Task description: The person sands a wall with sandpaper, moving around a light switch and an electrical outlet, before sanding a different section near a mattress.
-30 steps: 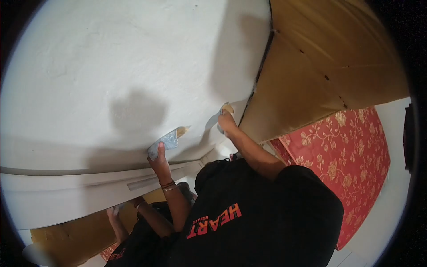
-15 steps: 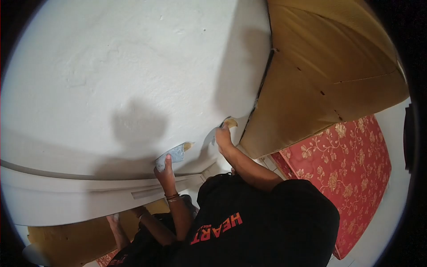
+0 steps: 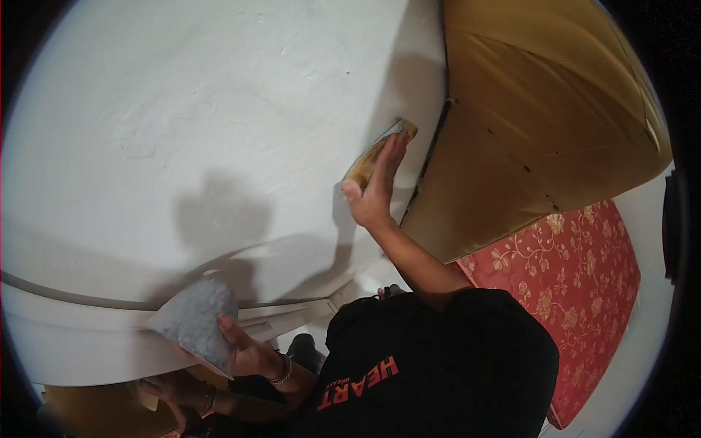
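Note:
My right hand (image 3: 374, 201) lies with outstretched fingers along a yellow-backed piece of sandpaper (image 3: 365, 165), holding it against the white wall (image 3: 241, 109) near the corner. Lower left, my left hand (image 3: 248, 352), with bracelets at the wrist, grips a dusty grey sheet (image 3: 197, 317) that looks like sandpaper with its gritty face up. Thumb on top, this sheet is bent and held in front of the white ledge at the wall's foot. The fingers beneath it are hidden.
A tan upholstered piece (image 3: 540, 131) stands close along the wall at right. Below it is a red floral mattress (image 3: 562, 285). A mirror-like surface (image 3: 87, 412) at lower left seems to reflect an arm. A black shirt (image 3: 445, 358) fills the lower middle.
My right hand has moved up the wall with its sandpaper, fingers now stretched out over it. My left hand has come off the wall, down and left, turning its grey sheet toward me.

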Tool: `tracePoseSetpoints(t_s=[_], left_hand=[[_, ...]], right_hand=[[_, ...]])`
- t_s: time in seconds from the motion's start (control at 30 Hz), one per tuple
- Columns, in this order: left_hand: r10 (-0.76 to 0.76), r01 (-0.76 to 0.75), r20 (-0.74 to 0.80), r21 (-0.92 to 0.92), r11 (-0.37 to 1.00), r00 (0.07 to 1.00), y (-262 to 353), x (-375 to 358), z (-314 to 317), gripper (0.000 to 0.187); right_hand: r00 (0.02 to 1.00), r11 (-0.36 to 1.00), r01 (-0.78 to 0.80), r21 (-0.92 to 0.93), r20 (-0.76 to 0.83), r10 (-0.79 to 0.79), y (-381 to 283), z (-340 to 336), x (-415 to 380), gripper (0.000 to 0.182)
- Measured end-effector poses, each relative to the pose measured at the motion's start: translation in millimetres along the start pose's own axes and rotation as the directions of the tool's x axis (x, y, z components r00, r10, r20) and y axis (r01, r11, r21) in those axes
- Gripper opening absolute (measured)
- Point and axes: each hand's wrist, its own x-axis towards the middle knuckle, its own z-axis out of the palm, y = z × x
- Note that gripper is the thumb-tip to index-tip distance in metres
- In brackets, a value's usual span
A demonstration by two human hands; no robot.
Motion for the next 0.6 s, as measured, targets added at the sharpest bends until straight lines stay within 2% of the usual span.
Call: tracePoseSetpoints(t_s=[0.03, 0.07, 0.13, 0.17, 0.23, 0.37, 0.47, 0.53, 0.6], left_hand=[[0.018, -0.019, -0.069, -0.008, 1.000, 0.997, -6.0, -3.2, -2.7, 0.058], [0.018, -0.018, -0.073, -0.005, 1.000, 0.997, -9.1, -7.9, -6.5, 0.058], [0.102, -0.093, -0.021, 0.257, 0.962, 0.995, 4.6, -7.5, -7.1, 0.052], [0.099, -0.090, -0.019, 0.259, 0.962, 0.995, 2.5, -7.4, -6.4, 0.052], [0.037, -0.065, 0.177, 0.156, 0.986, 0.984, -3.9, -5.2, -0.1, 0.048], [0.064, -0.071, 0.256, 0.017, 0.997, 0.965, -13.2, -2.5, 30.7, 0.050], [0.035, -0.129, 0.337, 0.262, 0.956, 0.941, -37.7, -17.8, 47.8, 0.055], [0.076, -0.172, 0.381, 0.223, 0.960, 0.921, -45.1, -22.3, 48.7, 0.062], [0.030, -0.123, 0.366, 0.233, 0.965, 0.930, -45.7, -27.2, 49.7, 0.063]], right_hand=[[0.999, 0.997, 0.048, -0.059, 0.006, -0.048, -1.1, 1.4, -0.6, 0.106], [0.999, 0.997, 0.053, -0.056, 0.008, -0.052, -2.6, 2.6, -0.2, 0.106], [1.000, 0.993, 0.031, -0.115, 0.001, -0.032, -4.3, 3.3, 0.0, 0.109], [1.000, 0.993, 0.031, -0.116, 0.006, -0.030, -5.7, 3.2, 0.8, 0.109], [0.998, 0.997, -0.057, -0.058, -0.013, 0.056, -11.0, 3.8, 4.1, 0.103], [0.992, 0.993, -0.115, 0.027, -0.050, 0.116, -22.0, 4.4, 7.0, 0.094], [0.984, 0.983, -0.161, 0.093, -0.065, 0.168, -29.0, 0.5, 10.3, 0.085], [0.976, 0.972, -0.188, 0.138, -0.083, 0.200, -32.5, -2.2, 10.9, 0.080], [0.969, 0.955, -0.206, 0.213, -0.090, 0.229, -28.2, -3.2, 7.6, 0.076]])
